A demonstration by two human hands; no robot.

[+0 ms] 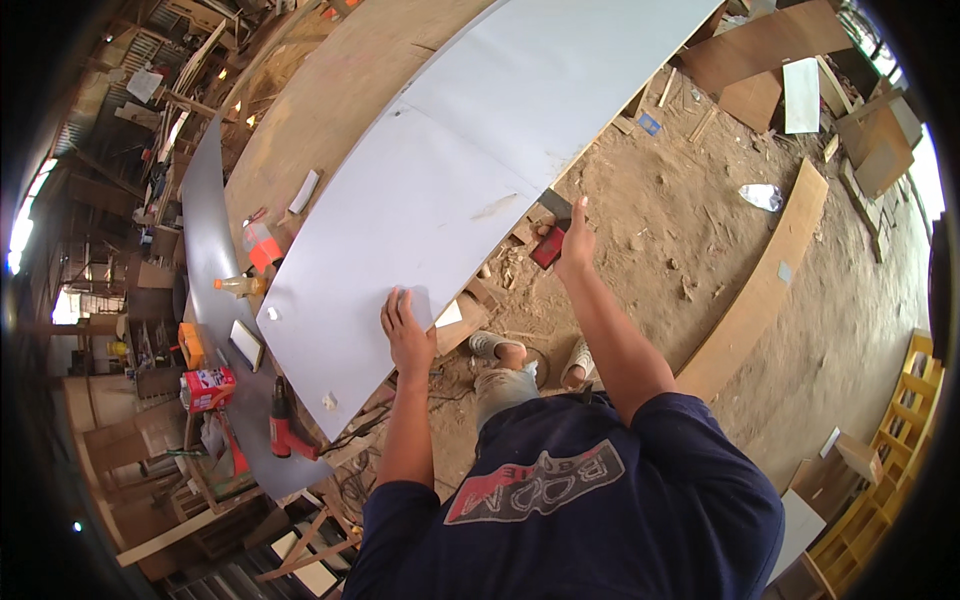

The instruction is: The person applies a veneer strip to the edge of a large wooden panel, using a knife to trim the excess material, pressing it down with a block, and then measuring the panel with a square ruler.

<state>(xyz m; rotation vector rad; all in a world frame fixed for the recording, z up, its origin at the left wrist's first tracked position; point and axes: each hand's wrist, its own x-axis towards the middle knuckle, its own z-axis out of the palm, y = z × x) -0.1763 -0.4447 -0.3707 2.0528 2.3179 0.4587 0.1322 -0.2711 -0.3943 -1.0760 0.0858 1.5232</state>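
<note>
A long white panel (400,215) stretches from the far edge of the view toward me. My left hand (408,335) lies on its near part, palm down with the fingers extended. At the panel's right edge, my right hand (577,245) grips a red and black hand tool (547,248). The tool's dark part touches or sits very near the edge; the palm partly covers the tool, so its exact kind cannot be made out. A thin seam line and a pale scuff mark the panel beside it.
Left of the panel are a red heat gun (285,425), a bottle with yellowish liquid (240,287), a red tin (207,390) and an orange-red container (262,245). A curved plywood strip (755,290) lies on the dirt floor at right. Wood scraps (480,293) lie below the panel edge.
</note>
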